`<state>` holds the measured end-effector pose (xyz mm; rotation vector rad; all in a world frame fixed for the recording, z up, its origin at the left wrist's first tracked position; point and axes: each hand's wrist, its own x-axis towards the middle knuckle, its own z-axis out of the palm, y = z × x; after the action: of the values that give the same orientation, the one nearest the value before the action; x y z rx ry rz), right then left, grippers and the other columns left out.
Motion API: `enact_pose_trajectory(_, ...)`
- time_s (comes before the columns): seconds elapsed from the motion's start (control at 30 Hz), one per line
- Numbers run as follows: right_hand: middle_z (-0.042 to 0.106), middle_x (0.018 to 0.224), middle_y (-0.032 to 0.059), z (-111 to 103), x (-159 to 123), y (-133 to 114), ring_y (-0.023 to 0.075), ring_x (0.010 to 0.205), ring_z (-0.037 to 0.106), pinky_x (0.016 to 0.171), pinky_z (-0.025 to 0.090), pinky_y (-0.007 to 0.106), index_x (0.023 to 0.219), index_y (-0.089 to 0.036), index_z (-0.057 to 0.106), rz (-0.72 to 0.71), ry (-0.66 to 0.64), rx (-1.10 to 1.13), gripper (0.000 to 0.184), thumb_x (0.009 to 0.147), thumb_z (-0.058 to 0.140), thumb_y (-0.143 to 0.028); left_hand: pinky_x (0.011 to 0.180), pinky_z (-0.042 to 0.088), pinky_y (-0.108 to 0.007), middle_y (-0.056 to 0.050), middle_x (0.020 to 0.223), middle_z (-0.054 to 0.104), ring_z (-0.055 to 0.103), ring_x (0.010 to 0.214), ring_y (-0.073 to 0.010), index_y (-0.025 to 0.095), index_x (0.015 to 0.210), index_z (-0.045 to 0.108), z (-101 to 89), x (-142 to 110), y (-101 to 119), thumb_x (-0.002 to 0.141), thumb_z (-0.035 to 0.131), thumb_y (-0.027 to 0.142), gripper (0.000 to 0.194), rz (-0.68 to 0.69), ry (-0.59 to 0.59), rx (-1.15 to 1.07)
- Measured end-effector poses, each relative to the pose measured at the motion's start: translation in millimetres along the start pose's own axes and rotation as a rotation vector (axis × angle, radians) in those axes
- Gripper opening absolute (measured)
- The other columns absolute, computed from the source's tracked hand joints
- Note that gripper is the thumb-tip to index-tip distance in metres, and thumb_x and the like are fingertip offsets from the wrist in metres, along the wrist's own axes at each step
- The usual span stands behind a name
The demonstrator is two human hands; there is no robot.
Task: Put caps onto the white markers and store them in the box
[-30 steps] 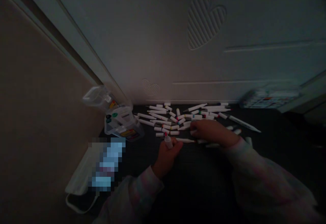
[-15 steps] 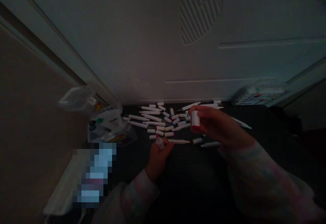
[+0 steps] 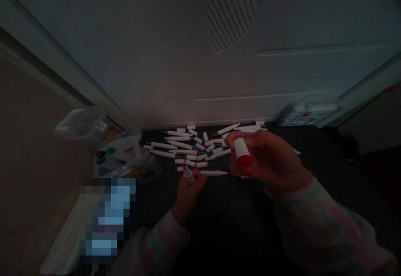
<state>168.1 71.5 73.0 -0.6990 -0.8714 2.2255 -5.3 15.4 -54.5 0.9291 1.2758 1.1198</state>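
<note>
The left hand (image 3: 187, 193) grips an uncapped red-tipped marker (image 3: 189, 177); to its right, the right hand (image 3: 271, 159) pinches a red-ended cap (image 3: 241, 149), not yet joined. Beyond them I see many bare markers (image 3: 163, 145) and loose caps (image 3: 179, 162); leftward, a clear case (image 3: 156, 168) holds few.

two bare hands (image 3: 272, 161), two ribbed raised hearts (image 3: 230, 21), two clear plastic cases (image 3: 138, 165)
one red-tipped white marker (image 3: 189, 176), one red-ended white cap (image 3: 241, 147); scattered white markers (image 3: 214, 173) overlap too much to count.

No readable lettering, the case label (image 3: 138, 170) seemingly too dim.
</note>
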Motion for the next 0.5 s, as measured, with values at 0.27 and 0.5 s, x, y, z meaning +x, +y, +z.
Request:
enact_pose_trajectory(0.27,0.055,0.046,-0.0027,0.9,-1.3,-1.4,0.0084,0.039,0.051,0.042,0.037,0.019,0.074,-0.016,0.059,-0.038,-0.005,0.0,0.017,0.072,0.042,-0.02,0.047,0.021,-0.025,0.007,0.047,0.031,0.027,0.046,-0.0072,0.018,0.051,0.038,0.0,1.3,-1.9,0.07,0.06,0.037,0.034,0.013,-0.003,-0.019)
enact_pose_trajectory(0.5,0.063,0.05,-0.0025,-0.9,0.3,1.3,0.0075,0.038,0.054,0.043,0.042,0.019,0.077,-0.015,0.059,-0.076,-0.049,0.026,0.013,0.069,0.051,-0.022,0.046,0.02,-0.025,0.007,0.045,0.033,0.028,0.045,-0.0073,0.019,0.05,0.04,-0.8,2.1,-2.4,0.068,0.06,0.037,0.033,0.013,-0.007,-0.013)
